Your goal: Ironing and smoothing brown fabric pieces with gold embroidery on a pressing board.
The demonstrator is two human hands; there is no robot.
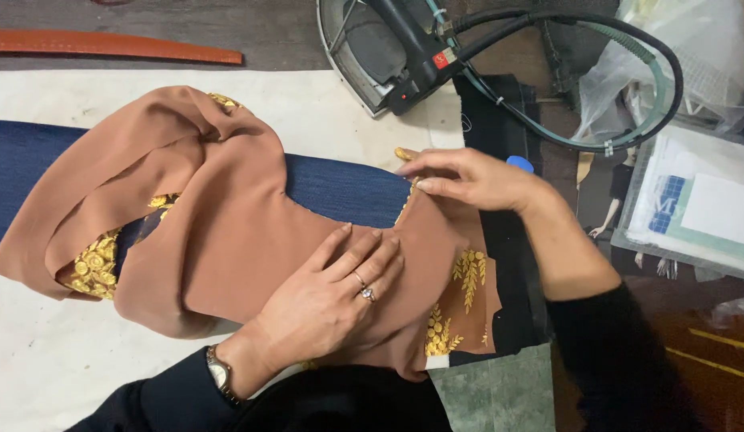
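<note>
A white padded surface (324, 120) fills most of the view, with a blue sleeve board (340, 188) running across it from 9 o'clock towards the centre, and dark wood showing along the top edge. Draped over the board lies a brown garment (228, 232) with gold embroidery (96, 268) at its edges. The left hand (332, 296) lies flat and open on the fabric just below centre, fingers spread, wearing a ring and a wristwatch (220, 372). The right hand (468, 178), at about 2 o'clock from it, pinches the garment's upper edge between fingertips and thumb. At 12 o'clock a steam iron (388, 56) rests on its side, its hoses (628, 88) looping to the right. An orange leather strip (108, 46) lies at 11 o'clock. At 3 o'clock sit papers in a clear tray (692, 208) beside crumpled plastic bags (676, 56); their contents are hard to make out. A small blue object behind the right wrist is mostly hidden
</note>
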